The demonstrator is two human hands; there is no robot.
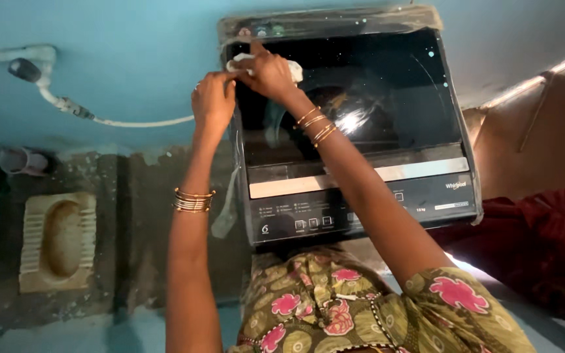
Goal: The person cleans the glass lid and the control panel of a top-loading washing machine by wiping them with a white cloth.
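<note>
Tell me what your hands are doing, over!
Right hand presses white cloth on washing machine lid, far left corner. Left hand at lid's left edge. Nothing blocking.

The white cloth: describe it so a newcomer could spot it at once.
Start at the black top-loading washing machine against the blue wall. At its far left corner, the right hand presses a small crumpled white cloth onto the lid; it is the only white thing there.

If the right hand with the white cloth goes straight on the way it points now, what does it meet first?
The right hand points toward the washing machine's back edge; it would probably meet the raised rear panel first, then the blue wall. Depth is unclear.
</note>
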